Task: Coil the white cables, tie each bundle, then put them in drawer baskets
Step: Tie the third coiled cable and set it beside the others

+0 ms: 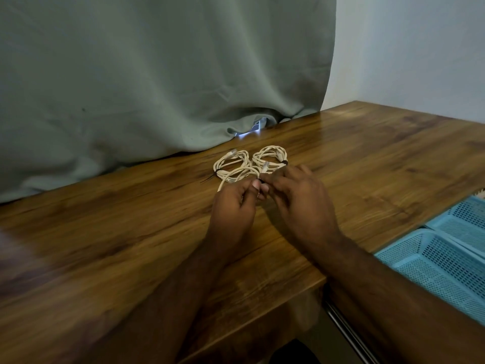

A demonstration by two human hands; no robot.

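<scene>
cables [270,158]: two tied coils plus a third in hand, mid-table [367,164]
left hand [232,203]: pinching third coil [240,173]
right hand [299,195]: pinching its tie, likely
handling: light, springy; grab at tie
baskets [441,261]: right

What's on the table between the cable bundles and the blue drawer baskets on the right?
In the head view, only bare wooden table lies between the tied cable bundles and the blue baskets; the right hand and its forearm cross the near part.
</scene>
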